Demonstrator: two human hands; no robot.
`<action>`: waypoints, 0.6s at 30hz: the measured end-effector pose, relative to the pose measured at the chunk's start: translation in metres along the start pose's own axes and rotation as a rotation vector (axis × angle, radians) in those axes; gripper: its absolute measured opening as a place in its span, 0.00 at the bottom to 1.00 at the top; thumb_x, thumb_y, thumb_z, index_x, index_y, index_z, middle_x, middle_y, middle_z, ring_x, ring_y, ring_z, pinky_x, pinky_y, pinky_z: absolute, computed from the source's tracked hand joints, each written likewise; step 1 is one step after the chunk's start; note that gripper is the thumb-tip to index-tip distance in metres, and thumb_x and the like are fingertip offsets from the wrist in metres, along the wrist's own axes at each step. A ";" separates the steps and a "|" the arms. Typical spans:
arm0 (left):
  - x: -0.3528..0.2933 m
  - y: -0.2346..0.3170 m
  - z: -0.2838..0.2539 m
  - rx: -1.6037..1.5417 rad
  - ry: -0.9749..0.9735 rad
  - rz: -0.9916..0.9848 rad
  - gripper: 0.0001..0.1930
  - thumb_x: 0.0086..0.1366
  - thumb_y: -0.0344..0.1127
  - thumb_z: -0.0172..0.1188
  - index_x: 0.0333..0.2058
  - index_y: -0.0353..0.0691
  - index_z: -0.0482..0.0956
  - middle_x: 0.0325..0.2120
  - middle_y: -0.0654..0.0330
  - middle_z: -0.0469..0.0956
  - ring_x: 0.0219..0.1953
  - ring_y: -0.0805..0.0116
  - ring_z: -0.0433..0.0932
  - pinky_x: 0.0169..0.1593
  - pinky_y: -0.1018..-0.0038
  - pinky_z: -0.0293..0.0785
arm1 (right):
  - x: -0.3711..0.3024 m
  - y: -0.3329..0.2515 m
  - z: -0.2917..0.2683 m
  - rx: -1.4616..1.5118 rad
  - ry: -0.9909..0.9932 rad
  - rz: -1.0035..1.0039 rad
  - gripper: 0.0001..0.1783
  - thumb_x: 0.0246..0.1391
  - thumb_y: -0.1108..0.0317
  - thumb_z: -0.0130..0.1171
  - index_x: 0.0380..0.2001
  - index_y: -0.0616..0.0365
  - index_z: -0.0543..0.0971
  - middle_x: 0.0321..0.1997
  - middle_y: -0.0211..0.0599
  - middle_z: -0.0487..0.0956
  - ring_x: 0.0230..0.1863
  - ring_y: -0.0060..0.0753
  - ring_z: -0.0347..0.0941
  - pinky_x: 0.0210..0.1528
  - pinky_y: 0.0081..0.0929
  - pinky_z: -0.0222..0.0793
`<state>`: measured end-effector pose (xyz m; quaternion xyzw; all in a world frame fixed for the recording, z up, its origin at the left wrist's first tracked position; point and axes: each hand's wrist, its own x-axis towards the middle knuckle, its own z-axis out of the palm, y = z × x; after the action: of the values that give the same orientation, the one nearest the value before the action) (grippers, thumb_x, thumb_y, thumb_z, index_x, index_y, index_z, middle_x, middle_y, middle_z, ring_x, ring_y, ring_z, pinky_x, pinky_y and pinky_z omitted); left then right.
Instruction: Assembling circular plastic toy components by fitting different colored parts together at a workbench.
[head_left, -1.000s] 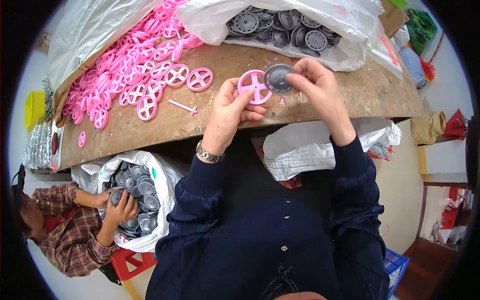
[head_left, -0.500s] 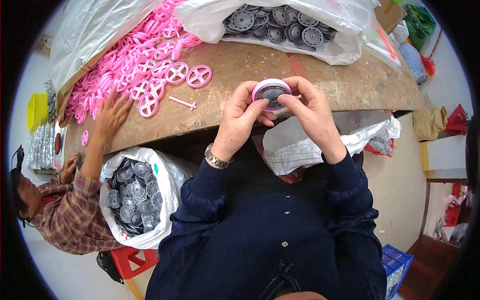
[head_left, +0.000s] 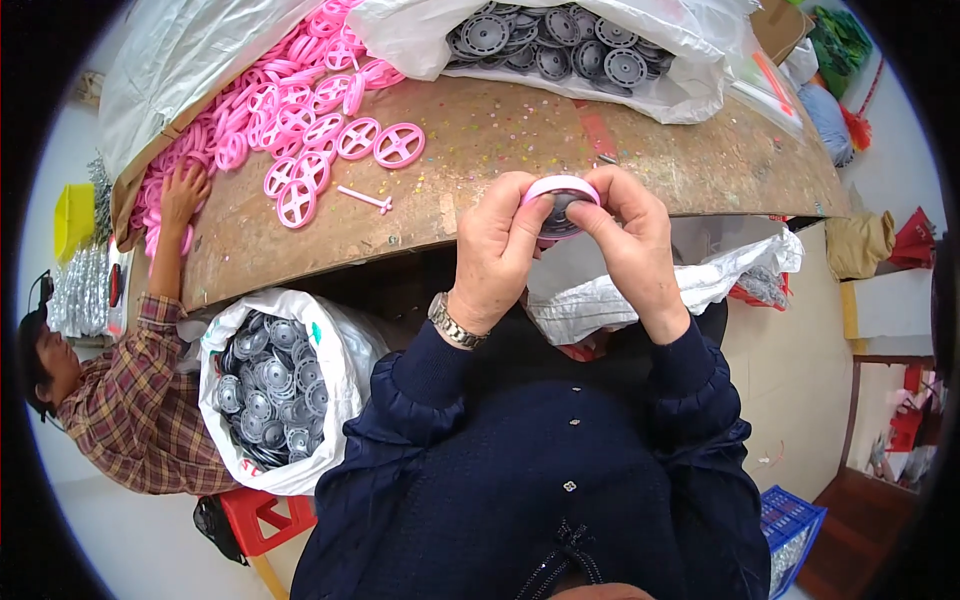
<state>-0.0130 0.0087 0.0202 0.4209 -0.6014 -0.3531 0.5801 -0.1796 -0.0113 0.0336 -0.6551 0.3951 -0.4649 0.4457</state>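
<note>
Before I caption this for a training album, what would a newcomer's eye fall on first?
Bright pink wheels heaped on the left of the worktable stand out first. At its near edge, the left hand and right hand hold a pink ring with a dark disc inside. Lower left, a white sack holds many grey discs.

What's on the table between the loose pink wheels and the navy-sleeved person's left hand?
In the head view, a pink rod lies between the pink wheels and the left hand, on brown tabletop dotted with specks.
</note>
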 end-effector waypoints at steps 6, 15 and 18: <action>0.007 0.005 -0.005 -0.126 -0.266 -0.230 0.23 0.69 0.25 0.54 0.61 0.39 0.62 0.43 0.59 0.75 0.32 0.75 0.79 0.34 0.79 0.81 | 0.006 0.012 -0.001 0.233 0.032 0.083 0.06 0.60 0.75 0.59 0.40 0.61 0.76 0.37 0.25 0.77 0.40 0.15 0.72 0.43 0.17 0.69; 0.002 0.001 -0.011 0.036 -0.218 -0.027 0.20 0.67 0.22 0.55 0.57 0.37 0.68 0.41 0.58 0.76 0.30 0.76 0.79 0.32 0.80 0.79 | 0.002 -0.001 0.007 0.220 0.014 0.040 0.06 0.55 0.75 0.62 0.36 0.62 0.76 0.32 0.26 0.78 0.35 0.15 0.73 0.39 0.18 0.70; -0.001 0.005 -0.009 0.025 -0.218 -0.050 0.20 0.66 0.21 0.55 0.57 0.36 0.69 0.41 0.58 0.76 0.28 0.77 0.79 0.30 0.80 0.78 | -0.002 0.003 0.001 0.104 -0.023 0.004 0.08 0.57 0.76 0.60 0.40 0.61 0.76 0.37 0.26 0.78 0.40 0.16 0.73 0.45 0.18 0.71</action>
<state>-0.0049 0.0122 0.0252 0.4021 -0.6545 -0.4037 0.4970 -0.1797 -0.0101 0.0302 -0.6353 0.3665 -0.4766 0.4847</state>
